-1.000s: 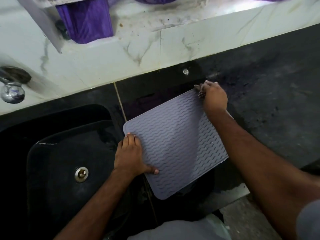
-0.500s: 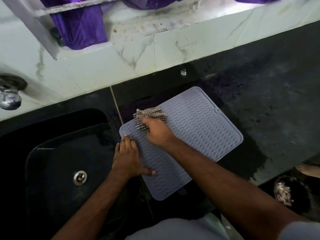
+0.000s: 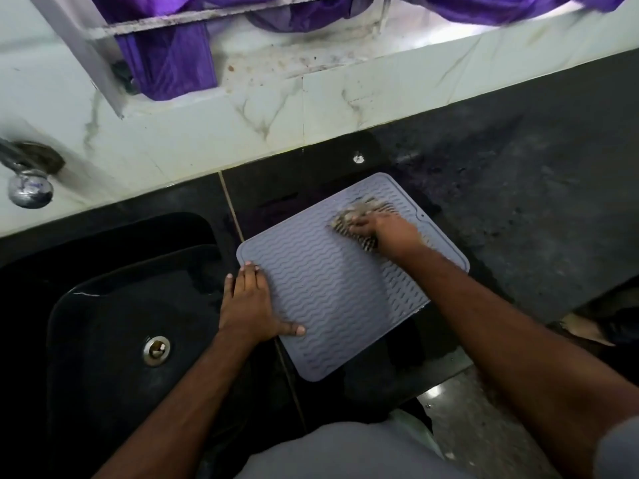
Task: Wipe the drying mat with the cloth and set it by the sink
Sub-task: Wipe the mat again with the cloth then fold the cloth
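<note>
— Where's the drying mat (image 3: 332, 292) right now?

— Flat on the dark desk (image 3: 518, 209), just beside the black sink (image 3: 114, 326). It lies turned at an angle, one corner toward the tiled wall, another hanging past the desk's front edge near my body. It's grey, with a wavy ribbed face and a raised rim.

— And your hands?

— My left hand (image 3: 250, 305) rests on the mat's sink-side edge, fingers straight and together, thumb spread out across the ribs. That grip is wide, holding nothing, only pressing down. My right hand (image 3: 383, 229) is over the mat's far right part, fingers curled, the grip closed round the cloth (image 3: 359, 216).

— What does the cloth look like?

— Checked, light and dark, bunched up. Its edges are blurred, so I can't tell how it's folded. It sits against the ribs under my fingers.

— Anything else around?

— A metal tap (image 3: 29, 188) on the wall above the sink, a round drain (image 3: 156, 350) in the basin, and purple fabric (image 3: 169, 63) hanging on the ledge behind the tiles.
</note>
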Available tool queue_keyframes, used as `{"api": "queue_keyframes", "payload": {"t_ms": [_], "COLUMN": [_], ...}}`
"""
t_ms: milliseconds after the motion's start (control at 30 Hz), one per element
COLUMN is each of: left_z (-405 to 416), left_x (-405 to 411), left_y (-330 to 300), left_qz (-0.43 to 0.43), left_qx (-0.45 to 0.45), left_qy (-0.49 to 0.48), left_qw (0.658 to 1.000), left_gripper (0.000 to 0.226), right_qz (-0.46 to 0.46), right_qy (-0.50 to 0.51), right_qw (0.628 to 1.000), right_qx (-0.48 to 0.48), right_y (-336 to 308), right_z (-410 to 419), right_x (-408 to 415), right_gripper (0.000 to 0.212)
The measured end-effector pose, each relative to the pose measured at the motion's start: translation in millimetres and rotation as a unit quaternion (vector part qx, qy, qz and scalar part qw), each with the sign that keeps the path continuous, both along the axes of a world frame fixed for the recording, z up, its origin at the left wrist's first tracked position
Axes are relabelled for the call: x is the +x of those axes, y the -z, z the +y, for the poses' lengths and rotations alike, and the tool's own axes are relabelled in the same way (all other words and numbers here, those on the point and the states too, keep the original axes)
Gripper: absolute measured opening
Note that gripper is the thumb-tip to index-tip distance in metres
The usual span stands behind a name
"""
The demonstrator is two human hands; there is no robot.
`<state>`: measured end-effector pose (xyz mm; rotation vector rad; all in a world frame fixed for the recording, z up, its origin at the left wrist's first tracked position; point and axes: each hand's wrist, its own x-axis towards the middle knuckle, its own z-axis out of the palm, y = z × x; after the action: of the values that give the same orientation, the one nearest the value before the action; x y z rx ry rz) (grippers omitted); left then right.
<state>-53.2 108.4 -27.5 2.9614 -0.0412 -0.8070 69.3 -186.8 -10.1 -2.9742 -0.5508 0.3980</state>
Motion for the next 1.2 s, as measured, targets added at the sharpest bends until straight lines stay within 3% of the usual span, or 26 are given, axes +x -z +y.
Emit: {"api": "queue_keyframes", "payload": {"t_ms": [100, 200, 300, 400, 500, 567, 633, 733, 833, 900, 1000, 1133, 1200], "left_z": [-2, -1, 1, 3, 4, 2, -7, -27, -37, -34, -31, -30, -29], "left_x": [0, 0, -5, -10, -20, -29, -40, -55, -56, -56, -63, -65, -64], "left_y": [-1, -2, 4, 11, 14, 13, 10, 7, 9, 12, 20, 23, 25], "left_qz": [-0.012, -0.015, -0.03, -0.068, -0.103, -0.119, -0.153, -0.15, -0.115, -0.127, -0.137, -0.132, -0.109], "left_qx": [-0.003, -0.006, -0.015, -0.016, -0.026, -0.049, -0.052, -0.044, -0.06, -0.048, -0.06, -0.058, -0.043], "left_qy": [-0.003, -0.004, -0.013, -0.018, -0.022, -0.021, 0.006, 0.035, 0.031, 0.048, 0.045, 0.06, 0.078], "left_qw": [1.0, 1.0, 0.999, 0.997, 0.994, 0.991, 0.987, 0.987, 0.991, 0.99, 0.988, 0.988, 0.99], "left_gripper": [0.165, 0.17, 0.168, 0.156, 0.143, 0.14, 0.116, 0.081, 0.072, 0.075, 0.104, 0.115, 0.123], "right_qz": [-0.038, -0.042, -0.025, 0.025, -0.013, -0.059, -0.091, -0.066, -0.042, -0.059, -0.058, 0.017, 0.027], "right_qy": [0.198, 0.217, 0.111, -0.061, -0.232, -0.267, -0.223, -0.053, 0.157, 0.241, 0.286, 0.104, 0.013], "right_qw": [0.979, 0.974, 0.991, 0.994, 0.968, 0.959, 0.968, 0.996, 0.986, 0.968, 0.953, 0.99, 0.993], "right_qx": [-0.009, 0.04, 0.07, 0.084, 0.097, 0.073, 0.064, 0.03, 0.034, 0.032, 0.078, 0.093, 0.116], "right_y": [17, 26, 30, 39, 41, 33, 23, 18, 24, 29, 28, 29, 38], "right_z": [12, 61, 110, 125, 91, 49, 4, -56, -71, -42, 31, 113, 116], "right_x": [-18, -59, -106, -137, -143, -130, -112, -83, -76, -87, -125, -190, -210], "right_gripper": [0.063, 0.066, 0.063, 0.062, 0.05, 0.045, 0.043, 0.047, 0.061, 0.064, 0.066, 0.077, 0.065]}}
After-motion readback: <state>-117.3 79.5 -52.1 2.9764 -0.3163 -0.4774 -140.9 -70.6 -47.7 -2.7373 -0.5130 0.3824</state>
